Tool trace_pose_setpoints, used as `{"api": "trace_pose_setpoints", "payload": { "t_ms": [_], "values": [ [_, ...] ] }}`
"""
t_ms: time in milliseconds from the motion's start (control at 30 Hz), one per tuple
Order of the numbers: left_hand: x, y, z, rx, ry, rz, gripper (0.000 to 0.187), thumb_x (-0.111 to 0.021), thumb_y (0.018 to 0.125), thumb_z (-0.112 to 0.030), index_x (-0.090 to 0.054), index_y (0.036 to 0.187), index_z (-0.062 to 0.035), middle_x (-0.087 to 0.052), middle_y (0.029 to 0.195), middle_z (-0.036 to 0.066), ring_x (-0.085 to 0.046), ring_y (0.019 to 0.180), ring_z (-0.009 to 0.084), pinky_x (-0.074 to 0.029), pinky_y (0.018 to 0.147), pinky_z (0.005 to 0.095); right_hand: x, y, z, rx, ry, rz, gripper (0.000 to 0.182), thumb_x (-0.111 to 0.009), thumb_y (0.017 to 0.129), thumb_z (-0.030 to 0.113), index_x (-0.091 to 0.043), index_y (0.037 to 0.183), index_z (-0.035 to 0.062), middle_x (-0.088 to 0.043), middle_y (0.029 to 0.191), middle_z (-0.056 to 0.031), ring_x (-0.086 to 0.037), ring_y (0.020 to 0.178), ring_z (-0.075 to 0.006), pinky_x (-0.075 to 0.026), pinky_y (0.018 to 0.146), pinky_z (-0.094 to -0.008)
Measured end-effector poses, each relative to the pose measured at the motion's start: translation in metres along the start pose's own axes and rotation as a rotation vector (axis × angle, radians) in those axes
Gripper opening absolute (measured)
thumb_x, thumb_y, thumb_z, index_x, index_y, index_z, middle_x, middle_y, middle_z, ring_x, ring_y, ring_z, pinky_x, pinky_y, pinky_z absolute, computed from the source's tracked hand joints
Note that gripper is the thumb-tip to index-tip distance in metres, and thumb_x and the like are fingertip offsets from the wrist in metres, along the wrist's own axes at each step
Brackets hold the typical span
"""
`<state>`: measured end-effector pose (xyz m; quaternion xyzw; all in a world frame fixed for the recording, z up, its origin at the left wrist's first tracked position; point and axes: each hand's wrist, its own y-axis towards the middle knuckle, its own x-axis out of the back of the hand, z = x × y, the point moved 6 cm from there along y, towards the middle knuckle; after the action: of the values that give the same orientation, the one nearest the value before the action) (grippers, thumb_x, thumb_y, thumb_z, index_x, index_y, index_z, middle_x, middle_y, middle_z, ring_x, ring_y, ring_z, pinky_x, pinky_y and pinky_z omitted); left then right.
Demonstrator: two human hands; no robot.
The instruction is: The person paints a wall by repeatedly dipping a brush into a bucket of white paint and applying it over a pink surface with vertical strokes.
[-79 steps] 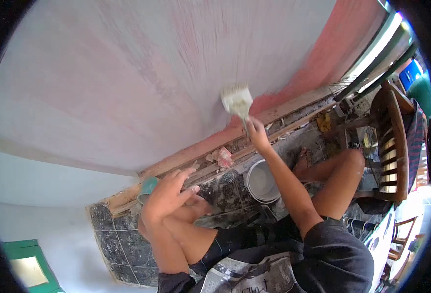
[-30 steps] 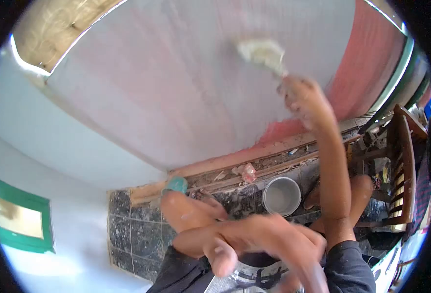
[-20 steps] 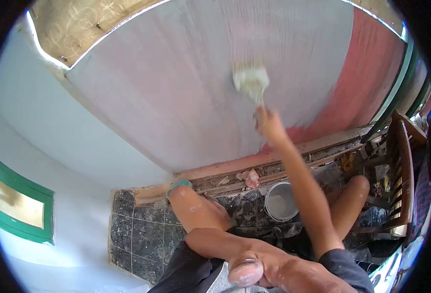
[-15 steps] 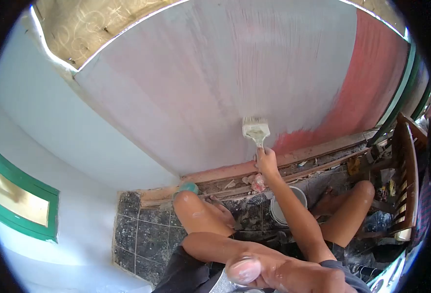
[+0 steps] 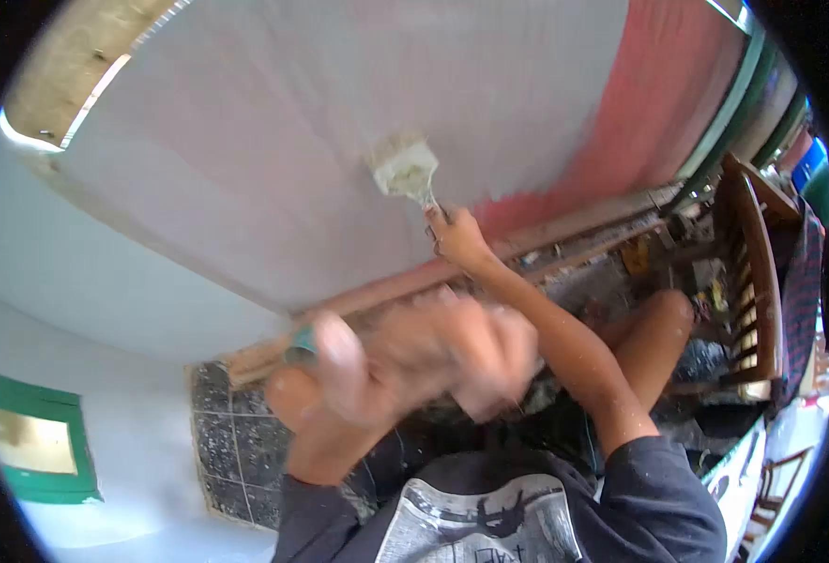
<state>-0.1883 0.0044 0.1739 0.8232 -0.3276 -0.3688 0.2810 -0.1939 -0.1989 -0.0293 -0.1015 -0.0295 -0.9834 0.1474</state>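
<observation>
The wall is pale grey over pink, with a red strip. The window frame is green. The floor tiles are black with white specks.

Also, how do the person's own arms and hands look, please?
Dark short sleeves end above the elbows; both forearms are bare. The right hand and left hand wear no gloves. Small pale specks mark the right forearm. The left hand is too blurred for finer details.
</observation>
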Motion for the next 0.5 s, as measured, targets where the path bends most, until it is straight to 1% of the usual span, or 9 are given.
{"api": "trace_pose_setpoints", "payload": {
  "t_ms": [33, 67, 100, 133, 200, 233, 333, 433, 500],
  "values": [
    [0.027, -0.009, -0.008, 0.050, 0.119, -0.141, 0.076, -0.013, 0.092, -0.073, -0.050, 0.082, -0.0070, -0.049, 0.070, 0.010, -0.042, 0.066, 0.0248, -0.035, 0.068, 0.0412, 0.008, -0.014, -0.030, -0.066, -0.088, 0.041, 0.033, -0.055, 0.095, 0.029, -0.062, 0.090, -0.0029, -0.063, 0.069, -0.0134, -0.062, 0.060, -0.0209, -0.050, 0.060, -0.0383],
    [0.047, -0.013, -0.021, 0.139, 0.226, -0.238, 0.068, -0.016, 0.095, -0.067, -0.046, 0.080, -0.0086, -0.043, 0.065, 0.006, -0.040, 0.065, 0.0222, -0.035, 0.068, 0.0396, 0.024, -0.022, -0.046, -0.068, -0.278, 0.052, 0.032, -0.059, 0.091, 0.031, -0.067, 0.091, -0.0008, -0.067, 0.076, -0.0186, -0.067, 0.069, -0.0246, -0.052, 0.066, -0.0384],
    [0.065, -0.015, -0.026, 0.105, 0.148, -0.293, 0.055, -0.027, 0.099, -0.058, -0.046, 0.081, -0.0097, -0.039, 0.064, 0.004, -0.037, 0.064, 0.0191, -0.035, 0.069, 0.0374, 0.041, -0.027, -0.057, 0.021, -0.353, 0.062, 0.031, -0.061, 0.089, 0.031, -0.068, 0.093, 0.0004, -0.066, 0.075, -0.0186, -0.068, 0.069, -0.0240, -0.052, 0.067, -0.0380],
    [0.094, -0.026, -0.035, 0.095, 0.086, -0.391, 0.047, -0.033, 0.099, -0.051, -0.045, 0.081, -0.0095, -0.037, 0.064, 0.003, -0.036, 0.064, 0.0182, -0.034, 0.069, 0.0364, 0.061, -0.029, -0.062, 0.123, -0.429, 0.080, 0.030, -0.062, 0.088, 0.031, -0.069, 0.094, 0.0016, -0.066, 0.074, -0.0187, -0.069, 0.069, -0.0234, -0.053, 0.067, -0.0377],
    [0.147, -0.058, -0.054, 0.021, 0.001, -0.655, 0.033, -0.041, 0.098, -0.037, -0.045, 0.082, -0.0081, -0.034, 0.065, 0.003, -0.033, 0.064, 0.0175, -0.033, 0.069, 0.0351, 0.106, -0.037, -0.029, 0.131, -0.619, 0.193, 0.031, -0.063, 0.086, 0.030, -0.069, 0.099, 0.0034, -0.066, 0.075, -0.0192, -0.069, 0.071, -0.0281, -0.053, 0.068, -0.0394],
    [0.169, -0.078, -0.062, -0.040, -0.015, -0.815, 0.027, -0.044, 0.096, -0.030, -0.044, 0.082, -0.0069, -0.033, 0.066, 0.003, -0.032, 0.065, 0.0176, -0.032, 0.068, 0.0347, 0.123, -0.045, -0.010, 0.033, -0.667, 0.278, 0.030, -0.063, 0.085, 0.029, -0.069, 0.101, 0.0040, -0.067, 0.076, -0.0199, -0.069, 0.073, -0.0308, -0.053, 0.069, -0.0405],
    [0.219, -0.134, -0.068, -0.158, -0.109, -0.968, 0.023, -0.043, 0.094, -0.025, -0.042, 0.083, -0.0048, -0.032, 0.069, 0.005, -0.031, 0.067, 0.0184, -0.030, 0.068, 0.0346, 0.157, -0.074, 0.017, -0.286, -0.830, 0.453, 0.031, -0.065, 0.082, 0.029, -0.070, 0.103, 0.0071, -0.067, 0.085, -0.0223, -0.066, 0.081, -0.0364, -0.052, 0.074, -0.0439],
    [0.228, -0.176, -0.065, -0.082, -0.081, -1.260, 0.022, -0.042, 0.094, -0.023, -0.041, 0.084, -0.0045, -0.032, 0.070, 0.006, -0.031, 0.067, 0.0187, -0.030, 0.068, 0.0350, 0.160, -0.103, -0.001, 0.074, -1.030, 0.538, 0.027, -0.067, 0.078, 0.026, -0.073, 0.096, 0.0078, -0.067, 0.081, -0.0212, -0.066, 0.078, -0.0336, -0.052, 0.073, -0.0446],
    [0.230, -0.171, -0.070, -0.079, 0.008, -1.193, 0.022, -0.043, 0.094, -0.025, -0.041, 0.084, -0.0052, -0.032, 0.070, 0.005, -0.032, 0.068, 0.0190, -0.030, 0.069, 0.0347, 0.150, -0.117, -0.040, 0.243, -1.070, 0.615, 0.026, -0.068, 0.075, 0.023, -0.073, 0.094, 0.0060, -0.067, 0.069, -0.0174, -0.067, 0.067, -0.0306, -0.052, 0.063, -0.0437]
  ]
}}
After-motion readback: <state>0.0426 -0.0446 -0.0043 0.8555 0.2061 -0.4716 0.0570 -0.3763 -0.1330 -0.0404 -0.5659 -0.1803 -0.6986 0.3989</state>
